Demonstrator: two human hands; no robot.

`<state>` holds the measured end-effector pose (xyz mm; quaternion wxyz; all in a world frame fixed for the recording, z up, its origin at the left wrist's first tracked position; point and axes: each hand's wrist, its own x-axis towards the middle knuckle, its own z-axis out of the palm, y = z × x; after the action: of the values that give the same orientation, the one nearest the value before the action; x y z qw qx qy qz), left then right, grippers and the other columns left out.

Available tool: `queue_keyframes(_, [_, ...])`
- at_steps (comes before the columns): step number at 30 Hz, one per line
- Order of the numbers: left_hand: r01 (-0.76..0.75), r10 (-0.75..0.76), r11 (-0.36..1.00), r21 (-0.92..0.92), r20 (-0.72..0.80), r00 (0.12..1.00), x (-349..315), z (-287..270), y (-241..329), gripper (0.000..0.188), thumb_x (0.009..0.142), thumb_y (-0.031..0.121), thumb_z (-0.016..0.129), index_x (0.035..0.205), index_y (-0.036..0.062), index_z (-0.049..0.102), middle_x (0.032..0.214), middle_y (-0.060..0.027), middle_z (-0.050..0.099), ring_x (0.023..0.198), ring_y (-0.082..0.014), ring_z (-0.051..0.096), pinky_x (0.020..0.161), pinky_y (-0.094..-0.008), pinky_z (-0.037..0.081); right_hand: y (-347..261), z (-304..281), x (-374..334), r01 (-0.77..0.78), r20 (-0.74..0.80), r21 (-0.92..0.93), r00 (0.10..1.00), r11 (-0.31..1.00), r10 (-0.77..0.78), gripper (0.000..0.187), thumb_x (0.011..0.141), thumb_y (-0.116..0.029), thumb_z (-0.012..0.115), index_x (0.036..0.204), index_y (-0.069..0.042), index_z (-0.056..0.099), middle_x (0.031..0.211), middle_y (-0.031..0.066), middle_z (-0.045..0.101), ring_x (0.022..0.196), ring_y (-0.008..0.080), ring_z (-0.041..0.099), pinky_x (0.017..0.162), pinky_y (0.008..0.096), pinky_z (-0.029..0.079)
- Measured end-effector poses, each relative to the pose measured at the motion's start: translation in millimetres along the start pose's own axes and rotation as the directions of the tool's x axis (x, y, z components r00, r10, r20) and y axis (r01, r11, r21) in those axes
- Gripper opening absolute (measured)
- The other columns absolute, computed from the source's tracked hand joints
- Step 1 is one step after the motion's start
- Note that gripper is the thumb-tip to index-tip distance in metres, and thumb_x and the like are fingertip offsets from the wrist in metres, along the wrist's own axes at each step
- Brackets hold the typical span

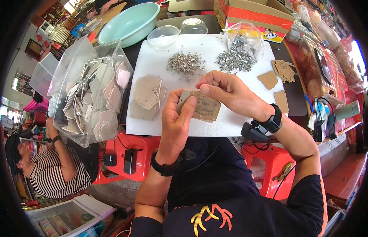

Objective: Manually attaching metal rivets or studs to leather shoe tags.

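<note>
The printed plate sits over the near part of the white foam sheet, clamped between the left hand's thumb, pressed on its face, and the fingers behind. The right hand bends over its top edge, at twelve o'clock; its thumb and forefinger look close together, but I cannot tell whether they pinch a small part.

Taking the plate as the clock's centre, beige plates lie at nine to ten, loose metal clips just short of twelve, silvery hardware at one and brown plates at two.

For good control, the left thumb should press flat, clear of the edge being worked, with the plate tilted so that edge shows; the right fingertips should work squarely, without bending the thin plate.
</note>
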<state>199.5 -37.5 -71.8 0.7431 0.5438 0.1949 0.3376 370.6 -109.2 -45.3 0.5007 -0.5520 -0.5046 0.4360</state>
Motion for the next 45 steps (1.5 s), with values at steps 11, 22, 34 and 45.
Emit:
queue_keyframes(11, [-0.114,0.097,0.975,-0.19,-0.099,0.99,-1,2,-3,0.022,0.099,0.015,0.052,0.118,0.0039,0.05,0.111,-0.0087,0.06,0.102,-0.0155,0.059,0.093,-0.0332,0.046,12,10,-21,-0.133,-0.019,-0.012,0.991,0.991,0.133,0.042,0.103,-0.035,0.044,0.105,0.002,0.063,0.078,0.0029,0.059,0.072,0.0095,0.057,0.065,0.0256,0.052])
queue_keyframes(22, [-0.063,0.039,0.972,-0.226,-0.108,0.993,1,-8,-7,0.02,0.098,0.013,0.053,0.116,0.0035,0.052,0.11,-0.0094,0.063,0.101,-0.017,0.061,0.093,-0.0347,0.047,22,21,-23,-0.099,-0.102,0.076,0.989,0.992,0.107,0.025,0.1,-0.026,0.055,0.101,-0.002,0.064,0.077,-0.0015,0.058,0.069,0.0059,0.054,0.061,0.0217,0.046])
queue_keyframes(34, [0.036,-0.069,0.932,-0.362,-0.079,0.994,8,-13,-5,0.019,0.099,0.015,0.05,0.114,0.0032,0.05,0.109,-0.0101,0.063,0.1,-0.0181,0.062,0.093,-0.0361,0.048,9,18,-20,-0.23,-0.037,0.294,0.967,0.928,0.252,0.044,0.102,-0.038,0.048,0.106,0.001,0.065,0.082,0.0037,0.061,0.074,0.0093,0.057,0.064,0.0251,0.053])
queue_keyframes(45, [0.012,-0.044,0.939,-0.343,-0.086,0.995,5,-7,-3,0.017,0.101,0.015,0.049,0.111,0.0024,0.049,0.108,-0.012,0.063,0.099,-0.0171,0.063,0.092,-0.0345,0.049,13,19,-21,-0.176,-0.083,0.199,0.977,0.964,0.195,0.039,0.102,-0.033,0.048,0.102,0.002,0.064,0.079,0.0018,0.059,0.07,0.0083,0.057,0.062,0.0249,0.053])
